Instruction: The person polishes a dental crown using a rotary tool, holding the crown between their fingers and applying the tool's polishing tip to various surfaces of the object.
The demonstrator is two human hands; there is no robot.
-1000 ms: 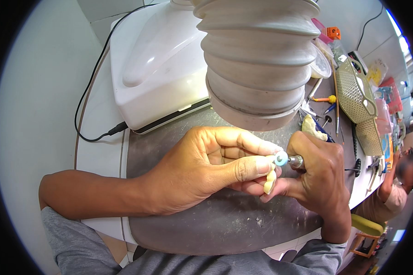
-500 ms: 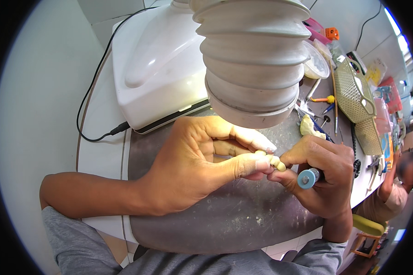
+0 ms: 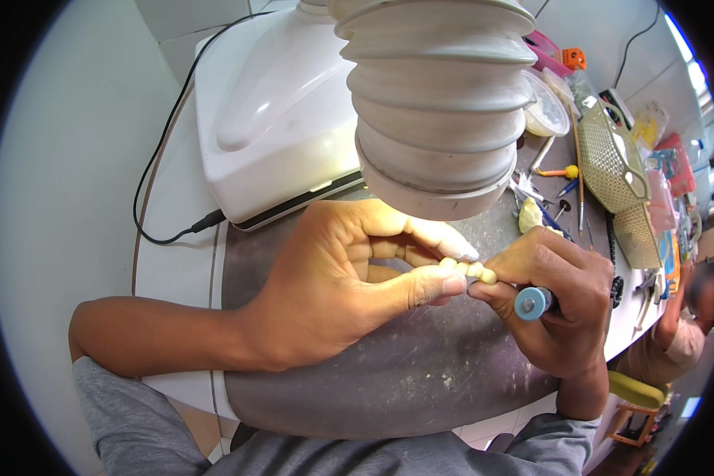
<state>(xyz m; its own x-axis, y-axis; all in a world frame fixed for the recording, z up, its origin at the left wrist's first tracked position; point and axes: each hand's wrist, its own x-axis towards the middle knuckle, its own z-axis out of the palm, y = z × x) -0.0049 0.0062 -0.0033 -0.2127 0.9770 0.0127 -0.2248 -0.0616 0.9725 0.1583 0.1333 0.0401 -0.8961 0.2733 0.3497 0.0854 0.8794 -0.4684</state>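
Observation:
My left hand (image 3: 357, 278) pinches a small cream dental bridge (image 3: 474, 271), a row of joined tooth shapes, between thumb and fingertips. Its right end sticks out toward my right hand (image 3: 559, 297), whose index finger and thumb are right beside it; whether they touch it I cannot tell. In that right hand lies a tool with a light-blue round end (image 3: 533, 304) pointing up at me. The tool's working tip is hidden. Both hands are above a grey dusty work mat (image 3: 357, 389), just below the mouth of a white ribbed suction hose (image 3: 436, 119).
A white machine housing (image 3: 278, 111) with a black cable (image 3: 160, 103) stands at the left back. Behind my right hand lie a cream cast piece (image 3: 531, 214), a brush and small tools. Woven baskets (image 3: 611, 151) line the right, where another person (image 3: 674, 333) sits.
My right thumb and index finger have shifted slightly away from the dental bridge, so more of its right end shows. The left hand has barely moved.

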